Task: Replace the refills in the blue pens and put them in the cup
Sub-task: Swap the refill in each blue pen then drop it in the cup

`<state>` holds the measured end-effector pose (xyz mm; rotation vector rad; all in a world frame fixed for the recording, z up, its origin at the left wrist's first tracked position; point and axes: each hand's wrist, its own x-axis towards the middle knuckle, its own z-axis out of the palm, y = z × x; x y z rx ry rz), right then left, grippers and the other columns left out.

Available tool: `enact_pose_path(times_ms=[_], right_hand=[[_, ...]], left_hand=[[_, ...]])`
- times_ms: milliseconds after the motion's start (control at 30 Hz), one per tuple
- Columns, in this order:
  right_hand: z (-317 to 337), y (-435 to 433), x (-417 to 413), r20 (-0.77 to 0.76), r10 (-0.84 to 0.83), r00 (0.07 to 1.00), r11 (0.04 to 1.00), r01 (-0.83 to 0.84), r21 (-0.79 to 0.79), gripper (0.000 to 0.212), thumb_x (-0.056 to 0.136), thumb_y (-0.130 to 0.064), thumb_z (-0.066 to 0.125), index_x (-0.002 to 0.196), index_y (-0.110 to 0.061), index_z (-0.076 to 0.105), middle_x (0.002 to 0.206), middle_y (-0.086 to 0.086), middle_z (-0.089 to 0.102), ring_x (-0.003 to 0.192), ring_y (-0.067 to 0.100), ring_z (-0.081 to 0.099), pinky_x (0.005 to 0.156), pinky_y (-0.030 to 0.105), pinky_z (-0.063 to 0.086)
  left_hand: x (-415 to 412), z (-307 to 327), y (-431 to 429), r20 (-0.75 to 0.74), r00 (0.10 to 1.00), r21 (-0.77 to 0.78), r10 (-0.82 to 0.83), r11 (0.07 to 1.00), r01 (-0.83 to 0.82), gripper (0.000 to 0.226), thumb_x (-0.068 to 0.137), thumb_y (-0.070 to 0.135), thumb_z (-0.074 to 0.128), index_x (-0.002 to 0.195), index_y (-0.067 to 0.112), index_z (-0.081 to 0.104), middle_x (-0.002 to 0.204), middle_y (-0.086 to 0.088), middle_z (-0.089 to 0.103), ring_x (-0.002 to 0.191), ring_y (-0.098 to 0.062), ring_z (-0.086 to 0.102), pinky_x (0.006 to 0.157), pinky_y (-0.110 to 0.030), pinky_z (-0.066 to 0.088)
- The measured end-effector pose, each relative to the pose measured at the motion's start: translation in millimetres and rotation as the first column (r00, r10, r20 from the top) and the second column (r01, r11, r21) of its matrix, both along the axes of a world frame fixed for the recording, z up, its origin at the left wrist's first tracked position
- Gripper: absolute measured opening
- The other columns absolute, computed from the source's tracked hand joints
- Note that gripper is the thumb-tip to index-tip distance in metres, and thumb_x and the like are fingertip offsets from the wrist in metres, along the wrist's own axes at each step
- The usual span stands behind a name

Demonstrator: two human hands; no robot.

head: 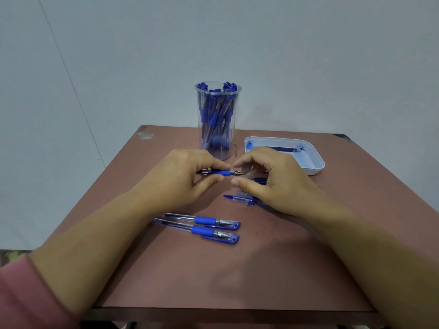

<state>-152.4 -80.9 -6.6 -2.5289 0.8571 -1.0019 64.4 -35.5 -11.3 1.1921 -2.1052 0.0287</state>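
Gripping a blue pen [221, 172] at the centre of the frame, the left hand [180, 176] pinches its rubber grip between thumb and curled fingers, with the barrel lying level and its metal tip pointing toward the right. The right hand [278, 181] sits just right of centre with its fingers curled; its forefinger and thumb bracket the pen's tip from above and below, but whether they actually touch it cannot be told. Just above the hands, at upper centre, stands the clear cup [217, 119], upright and crowded with blue pens. To its right, at middle right, lies a white tray [316, 162] smeared with blue ink, with a few refills [282, 149] resting along its far side. Below the right hand, a loose cap [240, 199] lies on the table [237, 269], and more blue pieces are partly hidden under the palm. Lower centre, two capped pens lie side by side, the upper pen [202, 220] just beside the lower pen [202, 231], caps to the right. A pink sleeve [28, 293] shows at lower left.
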Motion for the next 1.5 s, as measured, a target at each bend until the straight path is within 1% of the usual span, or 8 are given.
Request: enact_pose_path(times_ms=[200, 367, 567, 833, 1033, 1167, 1300, 1500], right_hand=[[0.1, -2.2, 0.2, -0.056, -0.036, 0.998, 0.999, 0.035, -0.026, 0.024, 0.091, -0.042, 0.058, 0.091, -0.023, 0.072, 0.082, -0.013, 0.061, 0.083, 0.009, 0.055, 0.075, 0.035, 0.048], [0.7, 0.0, -0.4, -0.004, -0.052, 0.999, 0.997, 0.053, 0.048, 0.028, 0.085, -0.051, 0.061, 0.106, -0.033, 0.066, 0.09, -0.015, 0.061, 0.088, 0.006, 0.055, 0.075, 0.019, 0.045], [0.0, 0.0, 0.9, -0.014, -0.02, 1.0, 0.998, 0.021, 0.056, 0.014, 0.088, -0.035, 0.067, 0.101, -0.029, 0.068, 0.085, -0.016, 0.062, 0.086, 0.007, 0.058, 0.074, 0.022, 0.047], [0.6, 1.3, 0.9, -0.056, -0.039, 0.998, 0.994, 0.045, 0.097, 0.021, 0.093, -0.039, 0.058, 0.093, -0.023, 0.072, 0.083, -0.01, 0.068, 0.082, 0.008, 0.06, 0.075, 0.038, 0.05], [3.4, 4.9, 1.3, 0.029, -0.028, 0.999, 0.978, 0.021, 0.206, 0.035, 0.089, -0.053, 0.052, 0.105, -0.029, 0.07, 0.087, -0.009, 0.07, 0.083, 0.009, 0.065, 0.077, 0.037, 0.053], [0.6, 1.6, 1.1, -0.017, -0.041, 0.999, 0.98, 0.043, 0.193, 0.015, 0.089, -0.04, 0.063, 0.095, -0.029, 0.071, 0.082, -0.008, 0.071, 0.077, 0.009, 0.066, 0.075, 0.04, 0.054], [2.3, 5.1, 1.8, 0.048, -0.03, 0.998, 0.964, 0.016, 0.267, 0.035, 0.083, -0.058, 0.056, 0.108, -0.037, 0.067, 0.092, -0.007, 0.071, 0.089, 0.01, 0.066, 0.082, 0.033, 0.054], [3.5, 4.4, 2.9, 0.049, -0.047, 0.998, 0.974, 0.035, 0.224, 0.006, 0.088, -0.029, 0.067, 0.089, -0.035, 0.07, 0.082, -0.01, 0.072, 0.078, 0.006, 0.067, 0.075, 0.027, 0.053]], left_hand=[[-1.1, 0.9, 1.0, 0.021, 1.0, -0.032, 0.001, 0.999, -0.001, 0.02, 0.087, 0.025, 0.071, 0.107, 0.023, 0.074, 0.089, 0.011, 0.072, 0.076, 0.001, 0.061, 0.072, -0.004, 0.04], [-0.8, 1.5, 1.8, 0.019, 1.0, -0.034, 0.004, 0.999, -0.003, 0.02, 0.087, 0.023, 0.072, 0.107, 0.022, 0.074, 0.087, 0.012, 0.071, 0.073, 0.006, 0.058, 0.07, -0.004, 0.04], [-1.0, 2.5, 2.3, 0.024, 1.0, -0.024, -0.003, 1.0, 0.003, 0.021, 0.087, 0.021, 0.073, 0.108, 0.022, 0.074, 0.088, 0.01, 0.072, 0.077, -0.002, 0.063, 0.071, -0.006, 0.044], [-0.4, 2.2, 2.5, 0.011, 1.0, -0.033, -0.001, 0.999, 0.001, 0.02, 0.087, 0.022, 0.072, 0.107, 0.021, 0.074, 0.088, 0.01, 0.072, 0.075, -0.001, 0.062, 0.072, -0.006, 0.042], [-0.9, 2.3, 2.7, 0.0, 1.0, -0.043, -0.008, 0.999, 0.008, 0.021, 0.087, 0.02, 0.072, 0.108, 0.021, 0.074, 0.088, 0.01, 0.071, 0.076, 0.0, 0.061, 0.071, -0.003, 0.04], [-0.1, 1.3, 1.9, -0.004, 1.0, -0.05, -0.006, 0.999, 0.006, 0.019, 0.088, 0.023, 0.072, 0.107, 0.02, 0.074, 0.088, 0.01, 0.071, 0.076, 0.0, 0.062, 0.071, -0.003, 0.04], [0.0, 2.2, 1.7, -0.007, 1.0, -0.054, -0.009, 0.999, 0.008, 0.02, 0.087, 0.021, 0.072, 0.107, 0.02, 0.074, 0.086, 0.014, 0.068, 0.073, 0.007, 0.058, 0.071, -0.002, 0.039], [1.6, 1.6, 1.0, -0.017, 1.0, -0.058, 0.002, 0.998, -0.003, 0.02, 0.086, 0.02, 0.073, 0.106, 0.019, 0.075, 0.086, 0.011, 0.07, 0.076, 0.0, 0.061, 0.071, -0.006, 0.043]])
